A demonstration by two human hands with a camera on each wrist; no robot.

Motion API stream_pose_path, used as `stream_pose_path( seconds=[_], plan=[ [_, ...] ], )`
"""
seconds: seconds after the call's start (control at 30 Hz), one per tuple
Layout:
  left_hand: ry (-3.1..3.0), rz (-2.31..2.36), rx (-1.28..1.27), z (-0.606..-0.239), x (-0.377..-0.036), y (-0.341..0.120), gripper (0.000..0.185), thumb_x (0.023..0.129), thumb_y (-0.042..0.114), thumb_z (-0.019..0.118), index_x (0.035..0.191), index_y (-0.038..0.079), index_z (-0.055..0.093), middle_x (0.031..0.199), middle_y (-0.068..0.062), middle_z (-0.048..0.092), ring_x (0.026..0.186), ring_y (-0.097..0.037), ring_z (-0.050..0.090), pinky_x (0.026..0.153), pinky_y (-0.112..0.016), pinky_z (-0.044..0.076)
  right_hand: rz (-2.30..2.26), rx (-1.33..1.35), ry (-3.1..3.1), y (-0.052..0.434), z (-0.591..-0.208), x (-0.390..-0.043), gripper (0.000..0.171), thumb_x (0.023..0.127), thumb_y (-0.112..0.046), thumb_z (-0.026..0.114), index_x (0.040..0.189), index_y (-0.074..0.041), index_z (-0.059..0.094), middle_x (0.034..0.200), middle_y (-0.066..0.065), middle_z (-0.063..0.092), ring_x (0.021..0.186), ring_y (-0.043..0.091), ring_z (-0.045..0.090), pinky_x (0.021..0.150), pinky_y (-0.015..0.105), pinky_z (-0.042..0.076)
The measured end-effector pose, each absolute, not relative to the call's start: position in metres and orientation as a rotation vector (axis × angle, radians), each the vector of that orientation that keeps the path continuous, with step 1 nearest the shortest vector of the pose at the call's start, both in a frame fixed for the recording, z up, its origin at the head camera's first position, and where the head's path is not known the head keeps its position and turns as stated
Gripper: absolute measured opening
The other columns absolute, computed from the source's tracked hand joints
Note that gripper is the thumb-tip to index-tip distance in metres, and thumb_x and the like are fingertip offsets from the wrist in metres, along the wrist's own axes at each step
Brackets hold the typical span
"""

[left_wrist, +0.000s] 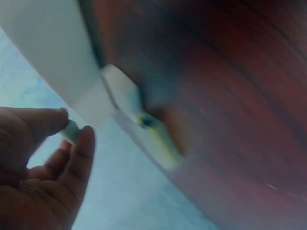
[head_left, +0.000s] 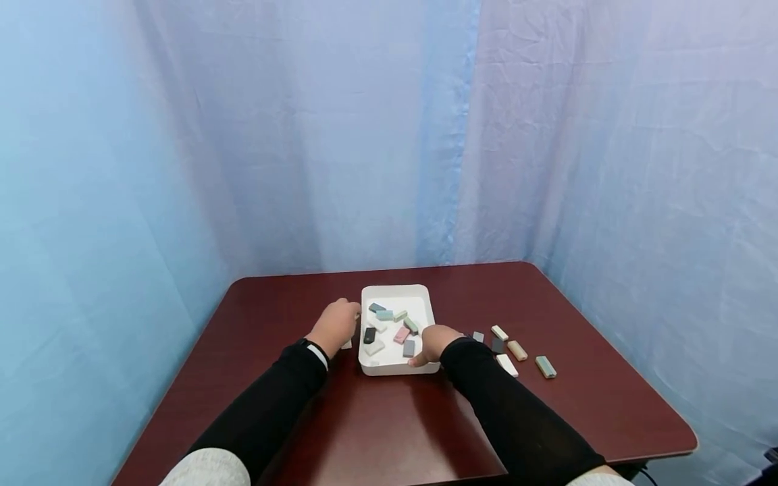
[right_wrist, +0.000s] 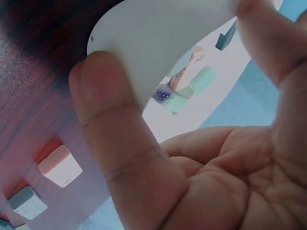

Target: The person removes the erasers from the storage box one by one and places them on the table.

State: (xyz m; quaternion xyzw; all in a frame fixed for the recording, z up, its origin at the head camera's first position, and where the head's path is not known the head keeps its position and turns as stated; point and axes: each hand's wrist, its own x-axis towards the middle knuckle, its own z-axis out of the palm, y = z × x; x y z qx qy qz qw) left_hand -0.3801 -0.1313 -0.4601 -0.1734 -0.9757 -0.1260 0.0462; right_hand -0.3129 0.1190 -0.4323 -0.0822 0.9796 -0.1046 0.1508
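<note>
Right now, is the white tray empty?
No. In the head view the white tray holds several small coloured blocks, with the right hand gripping its near corner.

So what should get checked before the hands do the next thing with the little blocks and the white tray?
1. Right hand grips the white tray at its near right rim, thumb on the outside wall: ok.
2. Left hand pinches a small pale block between thumb and fingers: ok.
3. Tray flat on the table: cannot tell, the rim hides its base.
4. Blocks in the tray lie below the rim: ok.
5. All blocks collected: not ok, loose blocks lie on the table right of the tray.
6. Another block lies beside the tray's left wall: not ok.
</note>
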Motion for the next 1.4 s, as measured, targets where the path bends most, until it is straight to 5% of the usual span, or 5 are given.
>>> stream_pose_path(
  seconds=[0.43,0.67,0.87,1.2,1.4],
  plan=[
    [-3.027,-0.465,-0.333,-0.464,-0.383,-0.180,0.031,0.103,0.005,0.066,0.133,0.002,0.070,0.128,-0.018,0.073,0.118,-0.035,0.069,0.100,-0.047,0.058,-0.274,-0.238,2.826,0.108,-0.426,-0.315,0.044,0.093,-0.049,0.082,0.098,-0.004,0.079,0.088,0.007,0.071,0.101,0.030,0.071,0.115,0.072,0.041],
    [-3.011,-0.318,-0.184,-0.462,-0.378,-0.209,0.023,0.106,0.001,0.057,0.090,0.001,0.074,0.080,-0.016,0.070,0.076,-0.031,0.071,0.069,-0.040,0.058,-0.284,-0.243,2.828,0.099,-0.423,-0.312,0.045,0.093,-0.048,0.082,0.101,-0.004,0.079,0.091,0.006,0.072,0.095,0.026,0.069,0.116,0.073,0.039],
    [-3.107,-0.317,-0.114,-0.463,-0.372,-0.220,0.038,0.106,0.002,0.053,0.072,0.004,0.069,0.079,-0.018,0.072,0.075,-0.030,0.070,0.069,-0.037,0.049,-0.298,-0.260,2.821,0.098,-0.421,-0.311,0.041,0.093,-0.047,0.082,0.097,-0.006,0.079,0.088,0.006,0.071,0.090,0.025,0.067,0.116,0.070,0.041],
    [-2.926,-0.322,-0.435,-0.454,-0.384,-0.176,0.032,0.109,0.011,0.055,0.137,0.002,0.066,0.133,-0.021,0.066,0.128,-0.040,0.060,0.114,-0.055,0.046,-0.287,-0.251,2.823,0.102,-0.431,-0.317,0.041,0.093,-0.048,0.082,0.092,-0.007,0.078,0.082,0.005,0.067,0.087,0.024,0.065,0.115,0.072,0.040],
    [-2.904,-0.384,-0.851,-0.450,-0.378,-0.134,0.040,0.105,0.012,0.064,0.145,0.011,0.065,0.142,-0.010,0.068,0.134,-0.029,0.064,0.111,-0.047,0.053,-0.278,-0.245,2.831,0.101,-0.434,-0.322,0.041,0.093,-0.048,0.082,0.088,-0.007,0.077,0.078,0.003,0.064,0.081,0.022,0.061,0.112,0.067,0.045]
  ],
)
